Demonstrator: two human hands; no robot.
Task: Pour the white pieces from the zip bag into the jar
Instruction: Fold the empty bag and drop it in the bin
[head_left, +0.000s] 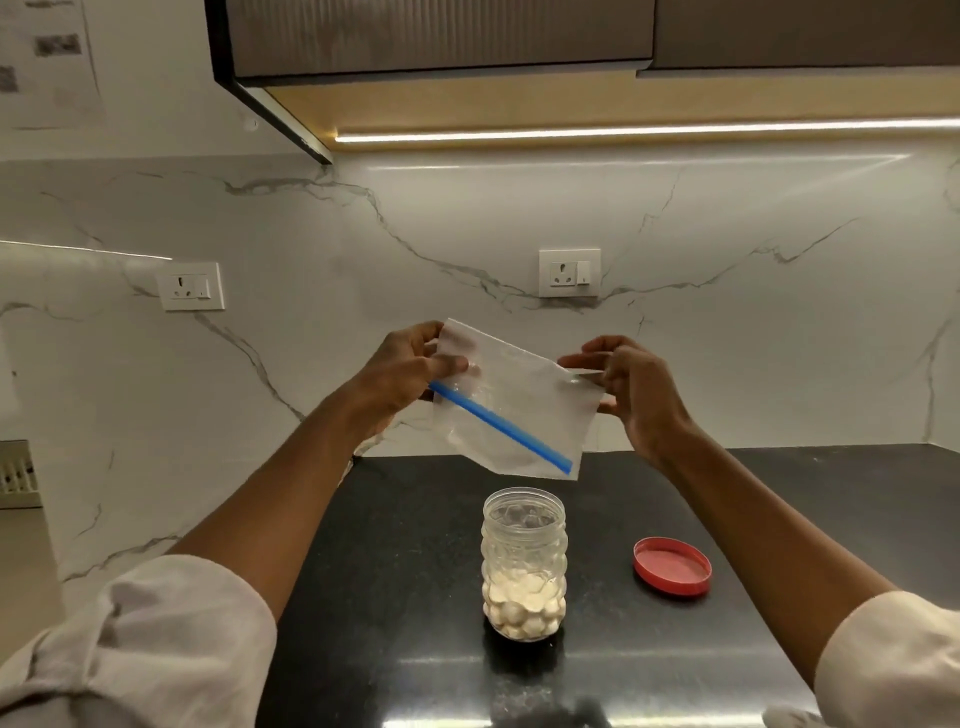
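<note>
Film this thin goes limp and slippery, so I pinch the zip bag (511, 410) by its far corners, left hand (402, 371) and right hand (631, 387), above the jar (523, 564). One bag (looking empty), one jar holding the white pieces (522, 603), one red lid (672, 565).

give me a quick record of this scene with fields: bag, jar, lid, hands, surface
bag: clear zip bag with blue zip strip, held in the air above the jar, zip end lowest, looks empty
jar: clear bumpy jar upright on the counter, open, white pieces filling its lower part
lid: red lid lying on the counter to the right of the jar, apart from it
hands: left hand and right hand each pinch a side of the bag
surface: dark counter, marble wall behind
</note>
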